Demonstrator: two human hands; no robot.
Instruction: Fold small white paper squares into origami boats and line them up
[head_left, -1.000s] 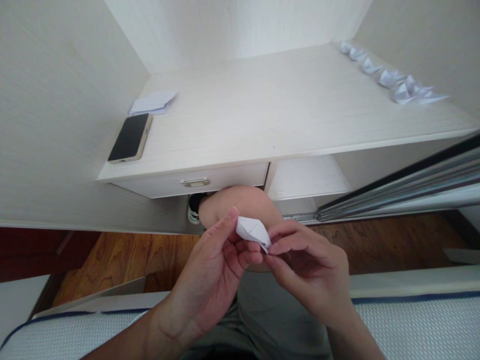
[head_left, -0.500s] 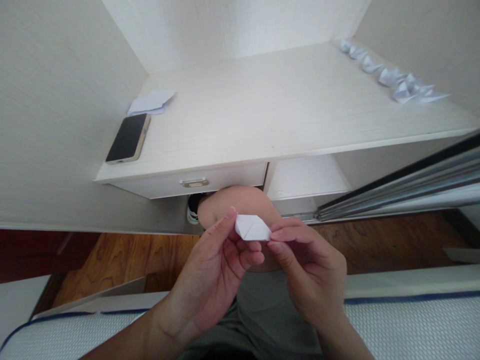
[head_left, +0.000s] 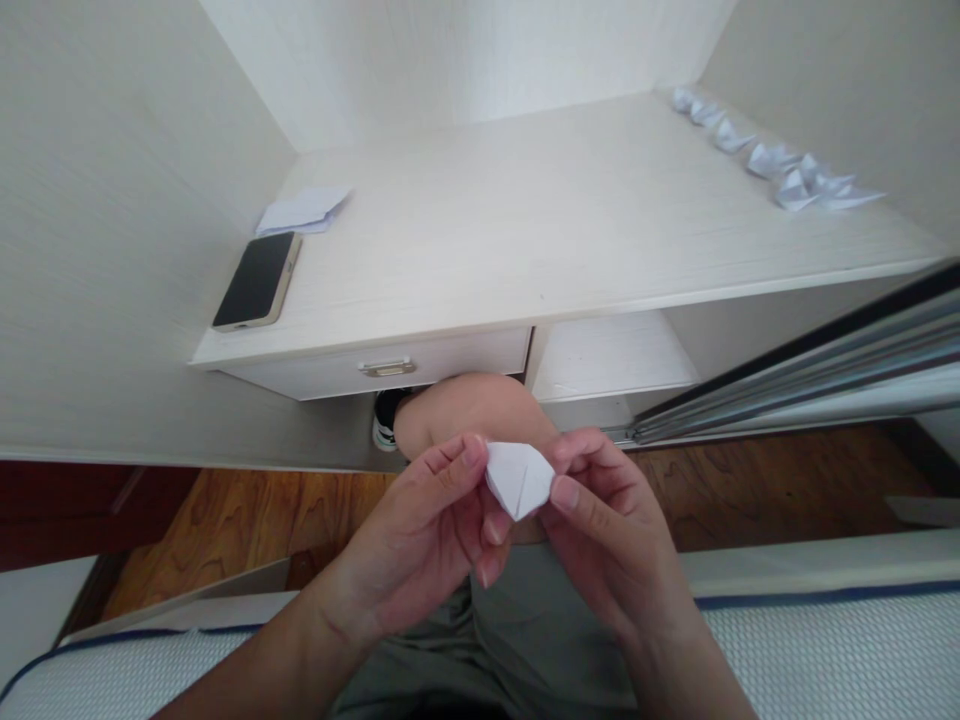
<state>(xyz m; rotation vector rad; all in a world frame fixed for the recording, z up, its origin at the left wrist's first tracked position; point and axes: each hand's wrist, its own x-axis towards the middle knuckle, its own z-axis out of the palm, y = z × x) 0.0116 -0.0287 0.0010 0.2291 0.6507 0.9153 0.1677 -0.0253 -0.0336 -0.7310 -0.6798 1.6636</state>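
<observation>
A small folded piece of white paper (head_left: 519, 478) is held up between my two hands, in front of my bare knee (head_left: 472, 405). Its visible face has several angled edges, a crease down the middle and a point towards me. My left hand (head_left: 431, 530) pinches its left edge, thumb on top and fingers curled beneath. At the right corner, my right hand (head_left: 611, 520) grips it between thumb and fingertips. The fingers partly hide the underside of the paper.
On the white shelf (head_left: 480, 230) ahead lie a phone (head_left: 259, 280) and folded white sheets (head_left: 304, 208) at left. Several folded paper shapes (head_left: 795, 182) line its right side. Below are a drawer with a handle (head_left: 388, 368) and a metal door track (head_left: 802, 350) at right.
The folded paper has turned, so its point now faces down towards me and its crease stands nearly upright. Both hands have shifted their hold along its edges.
</observation>
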